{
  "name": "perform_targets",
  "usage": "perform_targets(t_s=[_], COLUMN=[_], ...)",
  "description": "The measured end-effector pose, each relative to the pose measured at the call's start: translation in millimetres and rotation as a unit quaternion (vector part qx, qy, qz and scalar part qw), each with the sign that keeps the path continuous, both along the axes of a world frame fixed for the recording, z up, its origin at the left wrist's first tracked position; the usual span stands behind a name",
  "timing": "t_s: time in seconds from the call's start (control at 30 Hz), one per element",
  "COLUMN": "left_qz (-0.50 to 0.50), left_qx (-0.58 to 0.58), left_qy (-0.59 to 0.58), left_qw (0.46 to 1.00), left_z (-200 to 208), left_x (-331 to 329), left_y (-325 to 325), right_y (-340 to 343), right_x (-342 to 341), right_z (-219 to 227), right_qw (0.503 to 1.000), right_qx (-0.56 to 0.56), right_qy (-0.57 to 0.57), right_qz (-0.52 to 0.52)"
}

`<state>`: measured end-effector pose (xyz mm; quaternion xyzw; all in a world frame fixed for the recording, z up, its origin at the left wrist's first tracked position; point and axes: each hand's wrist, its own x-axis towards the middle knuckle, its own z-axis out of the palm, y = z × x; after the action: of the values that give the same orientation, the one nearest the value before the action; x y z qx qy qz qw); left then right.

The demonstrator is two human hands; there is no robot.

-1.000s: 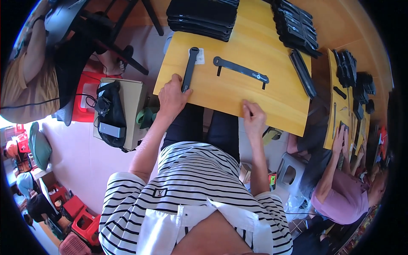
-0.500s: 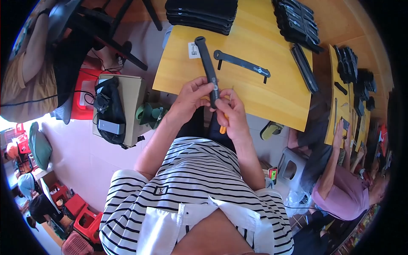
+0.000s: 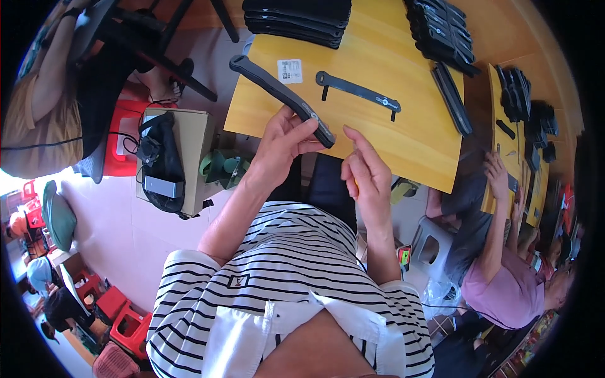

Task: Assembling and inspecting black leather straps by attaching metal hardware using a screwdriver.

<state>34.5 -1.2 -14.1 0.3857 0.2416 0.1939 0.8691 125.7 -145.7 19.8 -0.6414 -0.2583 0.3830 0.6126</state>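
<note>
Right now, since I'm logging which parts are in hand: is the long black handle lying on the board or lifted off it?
Lifted: the left hand grips the long black handle near its lower end.

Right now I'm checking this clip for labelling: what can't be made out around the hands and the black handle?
- Head view: right hand may hold something small; its fingers hide it.
- Left hand covers part of the black handle.
- Sticker on the wooden board: print too small.
- Stacked black parts: cut off by the top edge.
</note>
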Motion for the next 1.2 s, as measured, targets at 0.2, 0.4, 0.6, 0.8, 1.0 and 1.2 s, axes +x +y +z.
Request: perform_targets(t_s=[0.2, 0.4, 0.6, 0.8, 1.0, 1.2], left_qz=[-0.02, -0.2, -0.277, -0.277, -0.24, -0.225], left_qx=[0.034, 0.043, 0.008, -0.004, 0.023, 0.025], left_qy=[0.004, -0.059, -0.063, -0.081, -0.06, -0.059], left_qw=[0.999, 0.977, 0.959, 0.957, 0.969, 0.972], left_z=[8, 10, 4, 13, 9, 6], left_x=[-3, -10, -12, -18, -19, -29], left_y=[-7, -26, -36, -31, -19, -23], right_y=[-3, -5, -3, -1, -46, -38], right_x=[5, 17, 4, 16, 22, 29], right_z=[6, -5, 3, 8, 88, 112], right_qw=[0.998, 0.992, 0.979, 0.941, 0.764, 0.776], right_qx=[0.008, 0.084, 0.107, 0.152, 0.154, 0.222], right_qy=[-0.046, -0.066, 0.151, -0.201, -0.533, -0.511], right_qz=[-0.044, -0.06, -0.09, -0.226, -0.329, -0.297])
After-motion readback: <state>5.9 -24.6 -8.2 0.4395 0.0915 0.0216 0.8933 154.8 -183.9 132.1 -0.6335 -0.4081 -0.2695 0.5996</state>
